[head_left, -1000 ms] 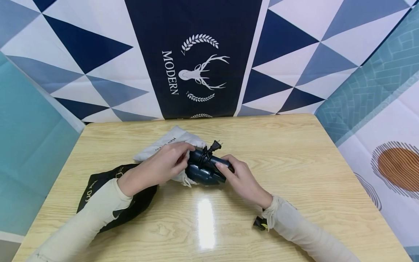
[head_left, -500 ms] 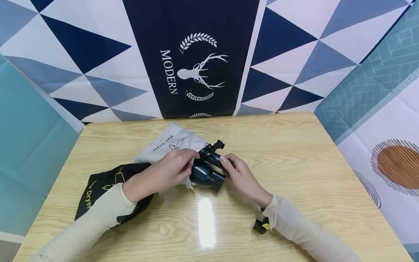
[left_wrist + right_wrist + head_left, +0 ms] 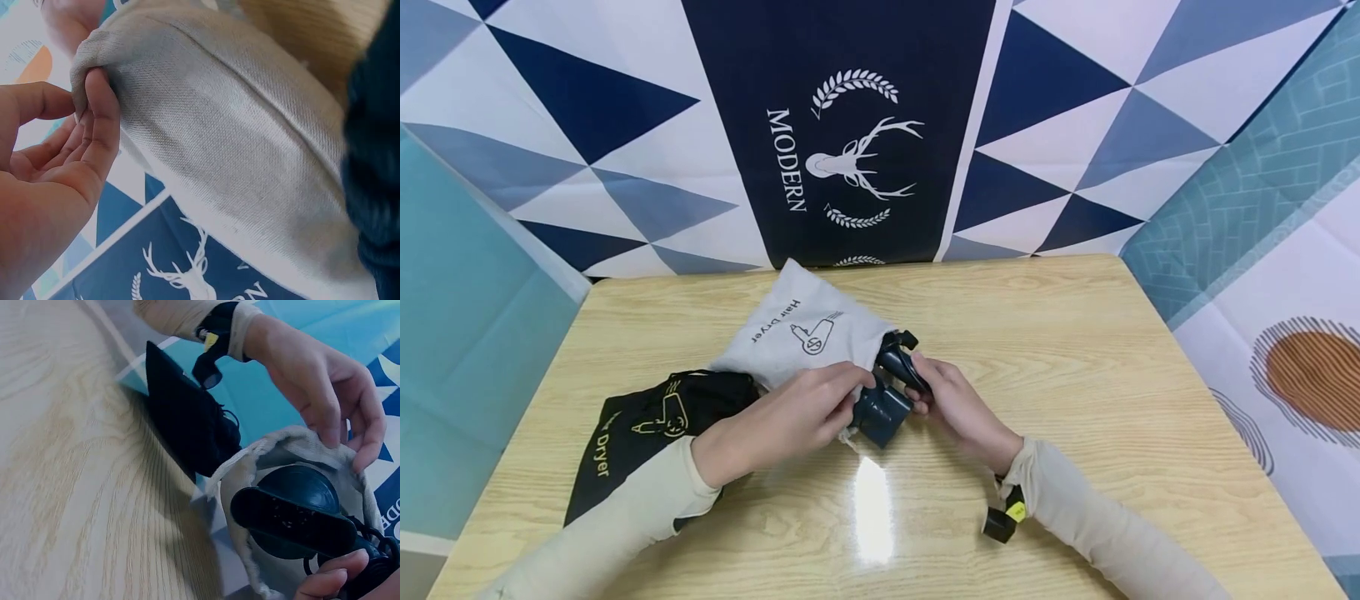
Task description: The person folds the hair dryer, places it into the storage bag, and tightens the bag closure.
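A light grey cloth drawstring bag (image 3: 808, 317) printed "Hair Dryer" lies at the middle of the table, its mouth facing right. My left hand (image 3: 790, 417) pinches the bag's rim between thumb and fingers, also plain in the left wrist view. A dark blue hair dryer (image 3: 886, 415) sits partly inside the bag; its nozzle (image 3: 294, 519) and handle stick out of the mouth. By that handle, my right hand (image 3: 958, 408) grips the dryer. The black plug (image 3: 908, 339) and wound cord show at the bag's upper edge. The dryer's rear is hidden in the cloth.
A black drawstring bag (image 3: 625, 442) with gold "Hair Dryer" print lies at the left, partly beneath my left forearm. The wooden table (image 3: 1060, 350) reaches a patterned wall cloth (image 3: 872, 50) at the back. A small black wrist camera (image 3: 1000, 523) hangs under my right wrist.
The grey bag has come further over the dryer, covering more of its body and cord. My left hand has moved slightly right with the rim; its print now shows fully.
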The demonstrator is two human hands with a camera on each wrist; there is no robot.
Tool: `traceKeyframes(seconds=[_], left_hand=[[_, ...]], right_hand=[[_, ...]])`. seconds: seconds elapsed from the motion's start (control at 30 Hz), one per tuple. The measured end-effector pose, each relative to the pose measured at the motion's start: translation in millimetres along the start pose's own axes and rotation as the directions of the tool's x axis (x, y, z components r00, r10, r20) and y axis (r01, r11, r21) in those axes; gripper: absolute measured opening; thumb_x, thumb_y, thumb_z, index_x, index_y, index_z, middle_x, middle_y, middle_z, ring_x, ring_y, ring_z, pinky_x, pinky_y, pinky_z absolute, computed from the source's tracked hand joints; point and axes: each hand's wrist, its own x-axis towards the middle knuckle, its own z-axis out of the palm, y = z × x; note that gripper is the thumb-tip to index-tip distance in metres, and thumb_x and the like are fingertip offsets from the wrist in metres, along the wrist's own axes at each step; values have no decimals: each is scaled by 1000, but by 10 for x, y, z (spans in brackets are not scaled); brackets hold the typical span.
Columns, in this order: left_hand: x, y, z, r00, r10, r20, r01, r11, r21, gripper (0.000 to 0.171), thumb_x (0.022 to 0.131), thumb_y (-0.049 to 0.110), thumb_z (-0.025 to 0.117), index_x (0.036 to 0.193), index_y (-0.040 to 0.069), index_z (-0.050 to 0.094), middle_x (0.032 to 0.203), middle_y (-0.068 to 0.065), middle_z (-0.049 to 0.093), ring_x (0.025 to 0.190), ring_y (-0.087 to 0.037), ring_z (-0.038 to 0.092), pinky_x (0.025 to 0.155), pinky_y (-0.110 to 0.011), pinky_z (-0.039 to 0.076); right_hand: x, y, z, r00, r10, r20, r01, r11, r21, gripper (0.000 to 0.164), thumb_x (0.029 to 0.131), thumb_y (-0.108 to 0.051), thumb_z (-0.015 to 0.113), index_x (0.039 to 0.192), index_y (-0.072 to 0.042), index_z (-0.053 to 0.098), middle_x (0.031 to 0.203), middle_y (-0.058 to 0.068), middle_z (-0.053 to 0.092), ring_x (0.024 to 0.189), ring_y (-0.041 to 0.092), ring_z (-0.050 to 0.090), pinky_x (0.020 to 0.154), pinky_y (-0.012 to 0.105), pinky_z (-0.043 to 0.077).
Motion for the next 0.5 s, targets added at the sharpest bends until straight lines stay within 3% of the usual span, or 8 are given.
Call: traceKeyframes(seconds=[0.27, 0.5], left_hand=[[7, 43, 28, 999, -40, 15, 40, 999, -12, 26, 90, -3, 56, 114, 5, 62, 104, -3, 66, 75, -7, 56, 66, -19, 49], [36, 67, 87, 1000, -1, 15, 1, 999, -41, 23, 92, -1, 56, 113, 4, 62, 100, -3, 64, 68, -7, 52, 59, -15, 44]], right_hand=[[-12, -8, 11, 999, 33, 28, -36, 996, 85, 42, 109, -38, 34, 106, 2, 47, 74, 2, 46, 59, 10, 41, 58, 21, 36], [-42, -17, 58, 998, 37, 58, -41, 995, 87, 42, 109, -35, 36, 109, 5, 47, 79, 4, 49, 63, 11, 45, 60, 21, 41]])
